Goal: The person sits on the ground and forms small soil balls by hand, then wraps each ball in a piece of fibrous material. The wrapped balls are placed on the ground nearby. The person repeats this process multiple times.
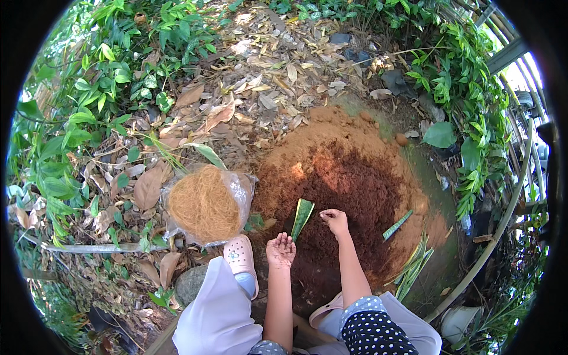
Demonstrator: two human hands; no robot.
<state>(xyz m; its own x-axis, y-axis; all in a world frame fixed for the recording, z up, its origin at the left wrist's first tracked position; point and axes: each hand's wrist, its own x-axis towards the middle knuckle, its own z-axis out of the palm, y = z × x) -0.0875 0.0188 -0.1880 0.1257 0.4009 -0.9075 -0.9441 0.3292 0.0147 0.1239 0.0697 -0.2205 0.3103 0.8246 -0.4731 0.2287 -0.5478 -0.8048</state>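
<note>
My left hand (281, 251) is turned palm up with its fingers slightly curled. Dark soil specks cling to the palm, and I see no larger thing in it. Just beyond its fingertips a cut piece of snake plant leaf (302, 218), green with yellow margins, leans at a slant over the dark soil. To the right of that cutting is my right hand (336, 222), its thumb and fingertips drawn together and soiled; whether they pinch anything is too small to tell. Both hands are above a mound of dark brown, crumbly coir-like soil (355, 186).
Left of the mound lies a clear plastic bag (245, 195) of tan coconut fibre (204, 206). A second leaf cutting (397, 225) rests on the mound's right side, near several long snake plant leaves (413, 271). A grey stone (191, 283) and a white pot (459, 324) are nearby.
</note>
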